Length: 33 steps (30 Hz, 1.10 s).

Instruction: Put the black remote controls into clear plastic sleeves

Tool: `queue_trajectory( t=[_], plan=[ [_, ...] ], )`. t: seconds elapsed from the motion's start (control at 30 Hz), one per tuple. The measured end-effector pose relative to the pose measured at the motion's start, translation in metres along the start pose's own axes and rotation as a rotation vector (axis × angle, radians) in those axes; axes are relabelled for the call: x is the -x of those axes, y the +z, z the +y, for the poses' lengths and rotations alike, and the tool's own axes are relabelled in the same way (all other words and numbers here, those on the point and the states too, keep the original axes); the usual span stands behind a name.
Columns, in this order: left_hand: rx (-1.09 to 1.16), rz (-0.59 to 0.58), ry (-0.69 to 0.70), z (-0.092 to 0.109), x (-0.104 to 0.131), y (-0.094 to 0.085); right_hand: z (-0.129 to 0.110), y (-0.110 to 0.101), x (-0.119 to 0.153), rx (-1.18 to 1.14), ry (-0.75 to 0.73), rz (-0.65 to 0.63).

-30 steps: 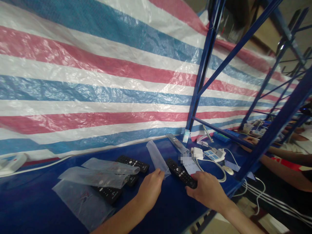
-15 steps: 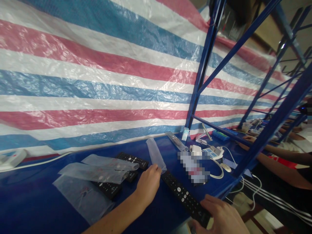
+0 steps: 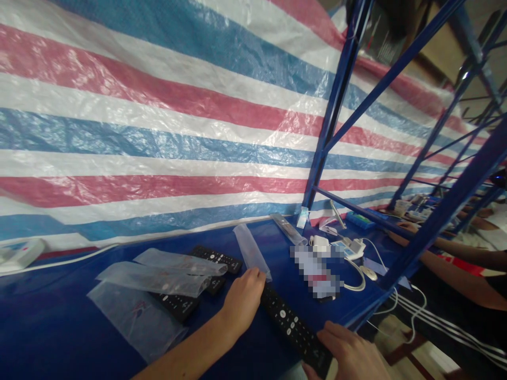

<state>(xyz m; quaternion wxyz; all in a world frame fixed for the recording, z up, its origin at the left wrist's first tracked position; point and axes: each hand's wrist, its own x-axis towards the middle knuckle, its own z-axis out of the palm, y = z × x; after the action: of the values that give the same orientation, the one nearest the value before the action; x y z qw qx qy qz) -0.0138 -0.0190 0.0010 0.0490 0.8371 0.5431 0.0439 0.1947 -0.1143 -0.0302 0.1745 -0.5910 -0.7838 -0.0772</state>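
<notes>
A black remote control [image 3: 291, 323] slants across the front of the blue table. My right hand [image 3: 348, 351] grips its near end, thumb and fingers on either side. At its far end my left hand [image 3: 246, 295] pinches the mouth of a clear plastic sleeve [image 3: 252, 248], which stretches away toward the striped sheet. The remote's far tip meets the sleeve's opening beside my left fingers; how far it is inside is hidden. Left of my left hand lie more black remotes [image 3: 217, 258] and several clear sleeves [image 3: 154, 279], partly overlapping.
A bagged remote [image 3: 288, 228] lies farther back. White chargers and cables [image 3: 348, 248] sit to the right, near a blurred patch. Blue rack posts [image 3: 336, 105] rise before a striped plastic sheet [image 3: 158, 132]. Another person's arms [image 3: 455, 258] reach in at the right.
My right hand and the remote have shifted left, bringing the remote's far end closer to my left hand. My left hand keeps its pinch on the sleeve.
</notes>
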Motion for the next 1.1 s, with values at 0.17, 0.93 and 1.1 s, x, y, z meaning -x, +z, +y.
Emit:
queue_trajectory(
  t=[0.17,0.93,1.1],
  plan=[
    [0.008,0.001,0.037,0.002,0.000,0.001,0.005,-0.001,0.003,0.004,0.026,-0.020],
    [0.045,-0.034,0.278,0.010,0.008,0.004,-0.039,0.026,-0.043,-0.075,0.241,-0.021],
    [0.086,0.020,0.216,0.008,0.007,0.008,-0.022,0.010,-0.048,-0.239,0.123,-0.154]
  ],
)
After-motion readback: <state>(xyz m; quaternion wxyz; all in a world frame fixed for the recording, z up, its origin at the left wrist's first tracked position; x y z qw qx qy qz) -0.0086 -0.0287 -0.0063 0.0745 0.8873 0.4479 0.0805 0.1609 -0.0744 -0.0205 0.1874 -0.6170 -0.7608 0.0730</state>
